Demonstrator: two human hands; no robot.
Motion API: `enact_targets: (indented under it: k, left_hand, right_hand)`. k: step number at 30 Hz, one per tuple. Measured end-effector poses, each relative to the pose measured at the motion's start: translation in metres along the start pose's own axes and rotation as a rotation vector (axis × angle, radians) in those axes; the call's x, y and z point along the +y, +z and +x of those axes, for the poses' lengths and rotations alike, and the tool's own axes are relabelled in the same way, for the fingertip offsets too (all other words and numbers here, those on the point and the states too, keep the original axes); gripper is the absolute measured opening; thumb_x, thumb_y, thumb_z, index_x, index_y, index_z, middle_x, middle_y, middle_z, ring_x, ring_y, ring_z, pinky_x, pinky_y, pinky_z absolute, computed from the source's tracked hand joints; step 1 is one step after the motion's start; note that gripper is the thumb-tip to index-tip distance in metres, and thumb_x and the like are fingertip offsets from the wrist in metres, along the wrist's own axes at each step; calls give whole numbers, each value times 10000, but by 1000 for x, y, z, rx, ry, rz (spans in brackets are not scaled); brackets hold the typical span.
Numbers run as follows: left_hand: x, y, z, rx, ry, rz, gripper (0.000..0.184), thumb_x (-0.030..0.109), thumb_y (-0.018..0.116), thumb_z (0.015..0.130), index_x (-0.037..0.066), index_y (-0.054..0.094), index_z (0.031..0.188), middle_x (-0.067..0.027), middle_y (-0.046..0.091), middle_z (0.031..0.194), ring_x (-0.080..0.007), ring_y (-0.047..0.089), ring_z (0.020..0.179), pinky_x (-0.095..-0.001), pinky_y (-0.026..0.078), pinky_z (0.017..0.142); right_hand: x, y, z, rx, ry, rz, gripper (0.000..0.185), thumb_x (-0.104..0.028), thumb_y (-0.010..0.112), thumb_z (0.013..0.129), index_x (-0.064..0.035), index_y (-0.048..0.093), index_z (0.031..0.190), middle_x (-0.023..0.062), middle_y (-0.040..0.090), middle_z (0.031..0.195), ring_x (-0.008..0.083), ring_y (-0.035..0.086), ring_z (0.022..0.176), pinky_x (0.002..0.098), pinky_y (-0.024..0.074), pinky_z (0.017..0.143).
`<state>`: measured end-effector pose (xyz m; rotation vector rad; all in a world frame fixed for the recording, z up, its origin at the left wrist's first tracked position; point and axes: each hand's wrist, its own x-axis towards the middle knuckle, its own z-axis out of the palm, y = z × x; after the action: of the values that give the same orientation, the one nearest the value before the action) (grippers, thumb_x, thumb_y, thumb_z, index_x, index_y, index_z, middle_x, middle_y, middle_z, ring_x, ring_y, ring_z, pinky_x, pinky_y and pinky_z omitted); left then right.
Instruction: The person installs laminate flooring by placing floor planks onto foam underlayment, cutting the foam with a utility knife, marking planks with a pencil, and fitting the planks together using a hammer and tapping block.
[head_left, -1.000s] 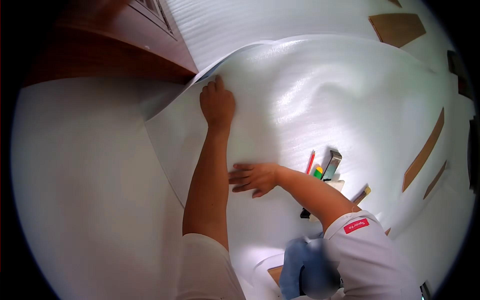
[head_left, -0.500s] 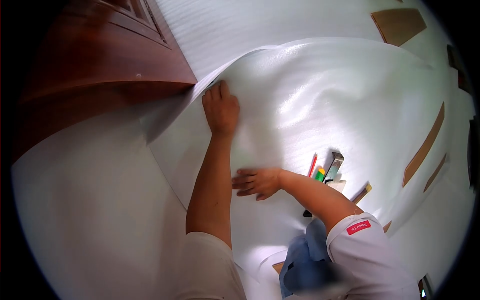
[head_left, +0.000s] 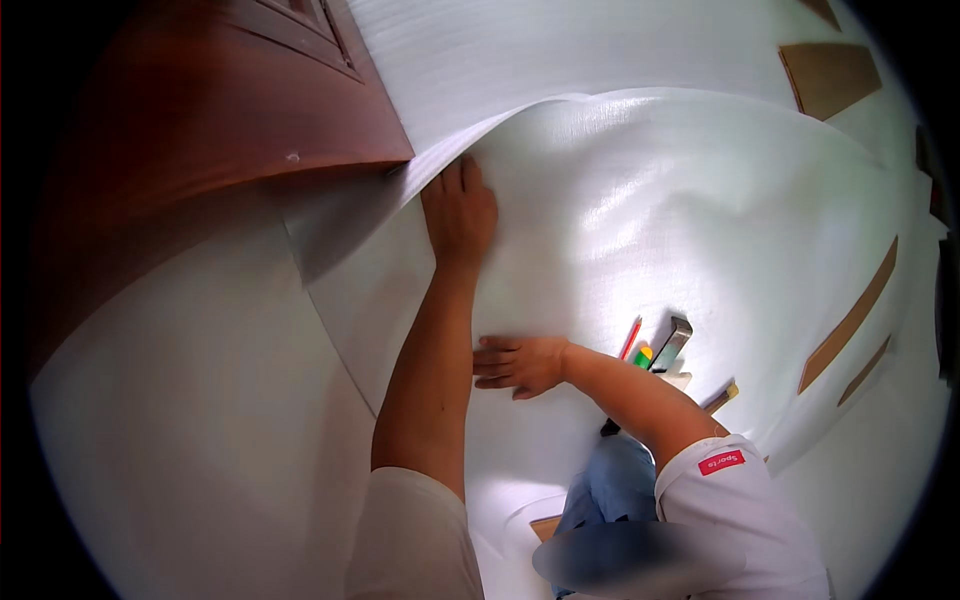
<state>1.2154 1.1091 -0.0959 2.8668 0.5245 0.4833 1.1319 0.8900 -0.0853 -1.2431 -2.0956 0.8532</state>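
Note:
A white foam-like sheet (head_left: pixel 680 230) lies over the floor, with its far edge curling up near a wooden corner. My left hand (head_left: pixel 460 220) rests on the sheet close to that raised edge, palm down with the fingers stretched out. Nearer to me, my right hand (head_left: pixel 525 365) lies flat on the same sheet, fingers spread. Neither hand appears to hold anything. Just right of my right forearm are a red pencil (head_left: pixel 631 338), a green and yellow item (head_left: pixel 643 357) and a dark metal-looking tool (head_left: pixel 672 343), partly hidden by the arm.
A reddish-brown wooden panelled piece (head_left: pixel 250 120) stands at the upper left, its corner close to the sheet's edge. Brown board pieces (head_left: pixel 830 78) lie at the right. A brush-like tool (head_left: pixel 722 398) sits beside my right arm. A seam (head_left: pixel 340 345) runs along the floor covering.
The view has shifted a little, so the wooden corner and boards appear further right. My left hand's fingers look straighter near the sheet's edge. My right hand stays nearly in place.

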Motion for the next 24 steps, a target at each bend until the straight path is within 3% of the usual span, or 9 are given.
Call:
enact_targets:
  k: [1,6,8,15,16,17,19,22,24]
  left_hand:
    - [0,0,2,11,2,2,402,74,633,786,3,637,1183,-158,616,1063,-346,564,914,-467,465,827]
    - [-1,-2,2,12,16,16,415,72,631,786,-9,638,1193,-161,615,1074,-350,562,912,-474,463,833]
    - [-2,-1,0,-7,11,15,416,73,629,789,-12,638,1196,-165,614,1085,-362,569,944,-482,464,867]
    - [-5,9,-2,-93,-45,-40,452,75,634,804,-18,621,1246,-204,599,1243,-419,546,1199,-547,434,1016]
    - [-6,10,-4,-146,-83,-84,493,75,641,807,-9,601,1291,-206,587,1303,-419,536,1229,-564,430,1014]
    - [-6,9,-5,-143,-79,-84,493,75,641,807,-9,601,1291,-206,587,1303,-419,536,1229,-564,430,1014]
    - [-7,11,-2,-158,-80,-19,517,71,637,816,-2,581,1325,-210,587,1313,-427,535,1240,-552,429,1034]
    - [-2,7,3,-121,-78,-98,468,65,622,827,3,599,1290,-230,611,1258,-446,564,1182,-533,443,1027]
    - [-3,6,12,-29,-74,-167,372,66,609,835,10,658,1199,-241,664,1148,-459,603,1087,-537,448,1010]
  right_hand:
    - [2,1,0,-69,10,-77,717,-467,714,828,-152,532,1447,53,397,1598,263,252,1523,520,136,1279]
    - [3,4,-1,-49,25,-57,708,-463,693,848,-151,519,1459,62,382,1607,268,242,1528,518,132,1280]
    - [2,6,-1,86,28,115,691,-277,818,740,-81,580,1358,120,426,1571,309,325,1495,529,223,1261]
    - [3,-5,0,1,49,75,634,-280,756,800,-79,578,1374,129,363,1613,301,264,1527,533,173,1271]
    - [4,-12,1,18,32,101,578,-250,721,828,-65,584,1359,153,453,1546,312,380,1467,510,276,1239]
    - [6,-23,2,20,33,97,578,-250,721,828,-65,584,1359,153,453,1546,312,380,1467,510,276,1239]
    - [14,-45,2,195,20,130,508,-226,699,847,-51,613,1316,161,572,1414,318,524,1343,473,413,1153]
    - [51,-236,4,510,24,-230,406,-141,679,843,-65,676,1242,136,662,1233,292,639,1161,415,529,981]
    - [97,-319,3,758,288,-548,384,-82,711,803,-82,701,1187,69,697,1172,257,666,1071,370,548,864]
